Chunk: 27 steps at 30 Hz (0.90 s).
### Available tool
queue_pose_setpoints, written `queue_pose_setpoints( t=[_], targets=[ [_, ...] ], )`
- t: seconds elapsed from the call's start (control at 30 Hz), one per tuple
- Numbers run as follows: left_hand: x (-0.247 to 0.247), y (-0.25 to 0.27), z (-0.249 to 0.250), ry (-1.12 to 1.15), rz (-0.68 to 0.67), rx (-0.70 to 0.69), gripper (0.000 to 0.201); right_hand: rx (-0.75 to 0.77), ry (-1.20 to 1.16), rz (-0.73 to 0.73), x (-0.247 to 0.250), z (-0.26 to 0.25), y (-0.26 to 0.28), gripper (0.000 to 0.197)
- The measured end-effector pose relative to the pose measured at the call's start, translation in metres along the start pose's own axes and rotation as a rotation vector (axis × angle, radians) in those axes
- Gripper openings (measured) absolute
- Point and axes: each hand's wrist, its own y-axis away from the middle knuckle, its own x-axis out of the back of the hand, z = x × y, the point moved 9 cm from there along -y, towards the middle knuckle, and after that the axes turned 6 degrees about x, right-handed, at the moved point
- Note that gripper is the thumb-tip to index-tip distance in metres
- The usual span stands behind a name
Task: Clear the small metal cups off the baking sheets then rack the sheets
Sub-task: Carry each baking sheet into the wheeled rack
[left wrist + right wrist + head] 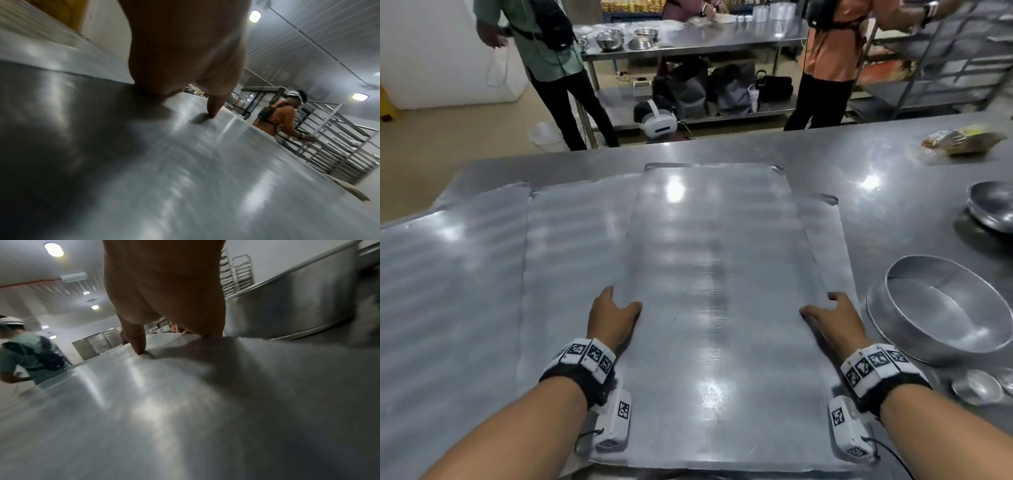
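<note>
A bare baking sheet (pixel 709 274) lies lengthwise in front of me, on top of other sheets (pixel 571 246). My left hand (pixel 613 315) grips its left long edge, thumb on top and fingers hidden under the rim. My right hand (pixel 832 315) grips the right long edge the same way. In the wrist views the left thumb (pixel 213 105) and the right thumb (pixel 137 340) press on the sheet's surface (pixel 205 178). No cups stand on the sheet. A few small metal cups (pixel 977 387) sit on the table by my right wrist.
A round metal pan (pixel 941 308) stands close to my right hand, with a metal bowl (pixel 993 209) behind it. Another flat sheet (pixel 448 274) lies at the left. A tray rack (pixel 941 58) stands at the far right, where a person in orange (pixel 828 51) is working. A second person (pixel 544 51) stands at the far left.
</note>
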Motion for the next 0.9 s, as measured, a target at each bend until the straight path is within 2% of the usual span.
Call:
queue_pose_setpoints(
  t=[0.1, 0.13, 0.27, 0.37, 0.43, 0.57, 0.67, 0.8, 0.9],
  targets=[
    [-0.027, -0.013, 0.015, -0.025, -0.049, -0.03, 0.087, -0.041, -0.017, 0.077, 0.026, 0.015, 0.005, 0.073],
    [-0.036, -0.015, 0.02, -0.049, -0.063, -0.04, 0.088, -0.06, -0.017, 0.094, 0.032, 0.023, 0.007, 0.072],
    [-0.064, -0.003, 0.049, -0.113, -0.109, -0.069, 0.048, -0.102, -0.029, 0.149, 0.05, 0.052, 0.013, 0.067],
    [-0.084, -0.004, 0.049, -0.111, -0.148, -0.083, 0.038, -0.114, -0.021, 0.167, 0.06, 0.064, 0.019, 0.047],
    [-0.095, -0.007, 0.049, -0.104, -0.163, -0.095, 0.035, -0.113, -0.011, 0.172, 0.062, 0.071, 0.021, 0.041],
    [-0.101, -0.017, 0.046, -0.146, -0.158, -0.1, 0.036, -0.08, -0.009, 0.17, 0.057, 0.081, 0.021, 0.036],
    [-0.103, -0.024, 0.043, -0.273, -0.153, -0.094, 0.041, -0.081, -0.007, 0.14, 0.05, 0.08, 0.02, 0.03],
    [-0.1, -0.027, 0.04, -0.469, -0.151, -0.06, 0.05, -0.08, -0.024, 0.1, 0.045, 0.084, 0.014, 0.035],
    [-0.1, -0.031, 0.037, -0.459, -0.182, -0.091, 0.048, -0.058, -0.05, 0.101, 0.043, 0.084, 0.014, 0.037]
  ],
)
